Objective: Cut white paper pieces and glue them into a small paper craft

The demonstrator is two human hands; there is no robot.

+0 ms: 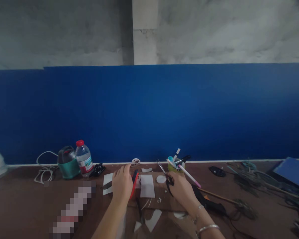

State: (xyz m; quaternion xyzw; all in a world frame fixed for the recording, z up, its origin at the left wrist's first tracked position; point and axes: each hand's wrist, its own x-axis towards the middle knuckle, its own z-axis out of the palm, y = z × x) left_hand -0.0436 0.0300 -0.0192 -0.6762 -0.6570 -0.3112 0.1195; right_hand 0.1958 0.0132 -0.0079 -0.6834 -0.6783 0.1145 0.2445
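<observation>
My right hand (180, 189) grips a pair of scissors (161, 166) by the dark handles, with the slim blades pointing up and to the left. A cup of pens and markers (177, 162) stands just beyond that hand. My left hand (122, 182) lies palm down with its fingers stretched forward, partly over a white paper (107, 179). Close by its right side is a red and dark blue tool (134, 184); its kind is unclear. Between my hands lie a white rectangular paper (147, 186) and a round white piece (161, 179). What lies under my left palm is hidden.
Paper scraps (153, 220) litter the front of the brown table. At the left stand a red-capped bottle (84, 161), a teal and dark container (68, 164) and a white cable (43, 172). Tangled wires (254, 181) and a blue flat object (294, 172) are at the right.
</observation>
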